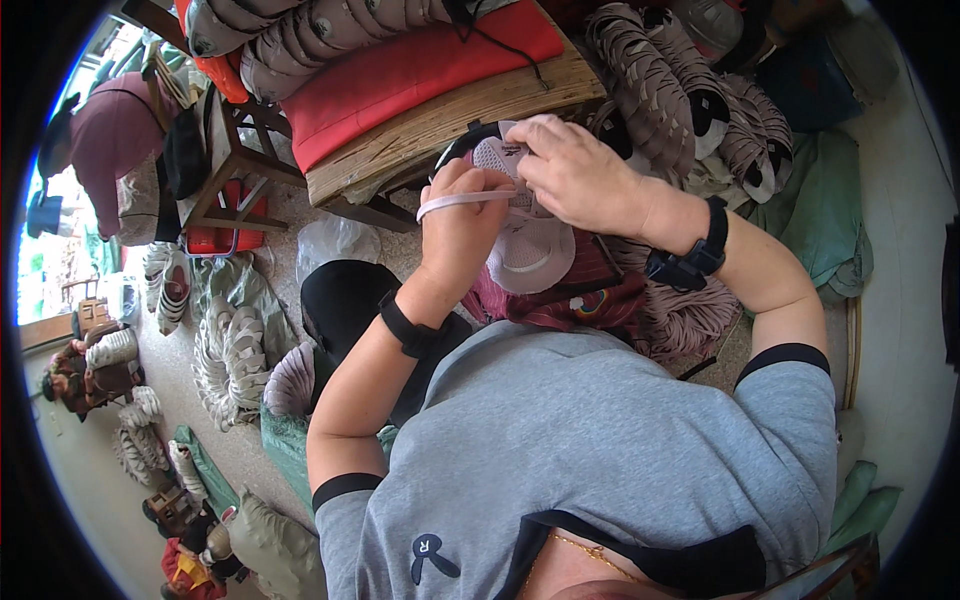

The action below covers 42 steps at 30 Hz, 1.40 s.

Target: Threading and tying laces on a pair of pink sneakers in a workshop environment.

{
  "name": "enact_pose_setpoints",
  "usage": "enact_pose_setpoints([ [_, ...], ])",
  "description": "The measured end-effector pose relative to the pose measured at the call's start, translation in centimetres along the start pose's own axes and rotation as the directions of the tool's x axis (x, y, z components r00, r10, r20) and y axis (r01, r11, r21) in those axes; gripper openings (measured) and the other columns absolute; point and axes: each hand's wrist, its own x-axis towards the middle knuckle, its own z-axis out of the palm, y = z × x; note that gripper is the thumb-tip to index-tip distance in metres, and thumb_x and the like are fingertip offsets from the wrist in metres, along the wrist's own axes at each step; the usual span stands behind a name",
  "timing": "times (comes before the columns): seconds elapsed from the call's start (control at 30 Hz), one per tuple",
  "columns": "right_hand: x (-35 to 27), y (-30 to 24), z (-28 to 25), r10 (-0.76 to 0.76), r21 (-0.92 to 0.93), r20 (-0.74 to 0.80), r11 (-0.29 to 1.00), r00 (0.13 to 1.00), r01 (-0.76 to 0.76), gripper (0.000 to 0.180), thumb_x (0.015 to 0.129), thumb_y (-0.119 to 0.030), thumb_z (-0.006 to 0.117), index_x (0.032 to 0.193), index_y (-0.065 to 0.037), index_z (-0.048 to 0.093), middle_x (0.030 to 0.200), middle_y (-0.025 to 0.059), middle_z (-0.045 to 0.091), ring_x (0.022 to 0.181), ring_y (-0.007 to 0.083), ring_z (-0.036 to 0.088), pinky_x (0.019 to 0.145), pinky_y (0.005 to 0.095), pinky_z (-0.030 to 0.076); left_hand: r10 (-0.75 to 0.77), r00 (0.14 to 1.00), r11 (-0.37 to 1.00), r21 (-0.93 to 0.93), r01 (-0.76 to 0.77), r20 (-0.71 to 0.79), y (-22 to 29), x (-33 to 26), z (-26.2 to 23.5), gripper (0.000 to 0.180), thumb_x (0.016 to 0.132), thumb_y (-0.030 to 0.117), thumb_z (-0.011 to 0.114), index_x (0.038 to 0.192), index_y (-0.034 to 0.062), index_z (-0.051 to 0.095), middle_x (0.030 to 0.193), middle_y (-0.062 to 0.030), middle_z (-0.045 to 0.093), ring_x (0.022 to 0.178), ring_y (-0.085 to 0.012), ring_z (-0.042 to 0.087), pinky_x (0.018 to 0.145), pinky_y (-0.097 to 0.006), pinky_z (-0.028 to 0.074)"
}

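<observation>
Head view: both hands raised over the lap, working on a pale cap [527,250] w/ mesh crown. Cap sits just below and between the hands, above a dark red striped cloth [590,290], crown side toward the person, rounded bulge facing down-left. Long axis roughly up-down in the picture, from the dark edge near the wooden counter [440,125] to the rounded part at the bottom.

Left hand [462,225] clenched around a pale strap [455,203], thumb and fingers pinching it. Strap runs nearly horizontal, left end poking out past the hand, right end going under the other hand (end hidden). Black band on left wrist.

Right hand [580,175] curled over the cap's top edge, fingers pressing down on mesh and strap; pinching or only pressing, cannot tell. Black watch [695,258] on that wrist.

Rest: red cushion [400,70] on the counter, grey caps stacked above it. Stacks of striped caps [660,90] top right, more stacks [225,360] on the floor at left. Black cap [345,300] near the left forearm. Maroon cap [115,135] far left (near a bright opening). Green bag [825,220] at right.
</observation>
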Motion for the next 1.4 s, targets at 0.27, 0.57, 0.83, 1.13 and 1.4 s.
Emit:
enact_pose_setpoints([
  [0.27, -0.5, -0.9, 1.8, 0.089, -0.092, -0.031, 0.992, 0.996, -0.092, 0.019, 0.080, -0.011, 0.064, 0.093, 0.002, 0.060, 0.132, 0.0228, 0.048, 0.129, 0.0378, 0.042, 0.106, 0.0443, 0.038, 0.150, 0.986, 0.970, 0.201, -0.134, -0.067, 0.3, 0.3, -0.2, 0.008, 0.074, 0.011, 0.070, 0.083, 0.0089, 0.070, 0.101, -0.0127, 0.056, 0.096, -0.0335, 0.054, 0.081, -0.044, 0.045],
  [0.57, -0.6, -1.1, 1.8, 0.255, 0.265, -0.050, 0.936, 0.966, -0.234, 0.013, 0.076, -0.006, 0.069, 0.081, -0.001, 0.058, 0.135, 0.0188, 0.048, 0.127, 0.0363, 0.042, 0.106, 0.0422, 0.036, 0.101, 0.991, 0.975, 0.204, -0.083, -0.082, 0.4, -0.4, 0.2, 0.015, 0.072, 0.011, 0.071, 0.087, 0.0088, 0.072, 0.103, -0.0121, 0.056, 0.099, -0.0326, 0.050, 0.085, -0.043, 0.044],
  [0.83, -0.3, 0.2, -0.9, 0.304, 0.326, -0.265, 0.922, 0.915, -0.212, 0.009, 0.083, -0.005, 0.069, 0.084, -0.005, 0.060, 0.116, 0.0081, 0.064, 0.110, 0.0231, 0.054, 0.095, 0.0349, 0.044, 0.120, 0.992, 0.991, -0.066, -0.119, 0.021, 0.0, -0.9, -2.6, 0.017, 0.094, 0.019, 0.062, 0.105, 0.0112, 0.073, 0.081, -0.0028, 0.056, 0.085, -0.0178, 0.048, 0.072, -0.031, 0.039],
  [1.13, -15.7, 18.8, -9.6, 0.570, 0.002, -0.767, 0.460, 0.294, -0.888, 0.016, 0.092, -0.020, 0.062, 0.092, -0.004, 0.063, 0.087, 0.0140, 0.069, 0.081, 0.0304, 0.068, 0.075, 0.0441, 0.052, -0.578, 0.793, 0.319, -0.948, 0.004, -0.191, -9.2, -0.3, -16.0, 0.030, 0.104, 0.018, 0.048, 0.121, -0.0041, 0.059, 0.076, 0.0013, 0.054, 0.062, -0.0045, 0.041, 0.057, -0.019, 0.035],
  [1.4, -4.6, 3.9, -2.3, 0.457, 0.277, -0.206, 0.875, 0.865, -0.396, 0.011, 0.085, -0.010, 0.067, 0.095, -0.006, 0.065, 0.093, 0.0112, 0.060, 0.082, 0.0257, 0.064, 0.075, 0.0341, 0.052, -0.483, 0.867, 0.781, -0.388, 0.490, 0.121, -3.6, -5.4, -7.4, 0.022, 0.098, 0.018, 0.062, 0.112, 0.0016, 0.067, 0.091, -0.0005, 0.070, 0.073, -0.0033, 0.053, 0.065, -0.017, 0.042],
])
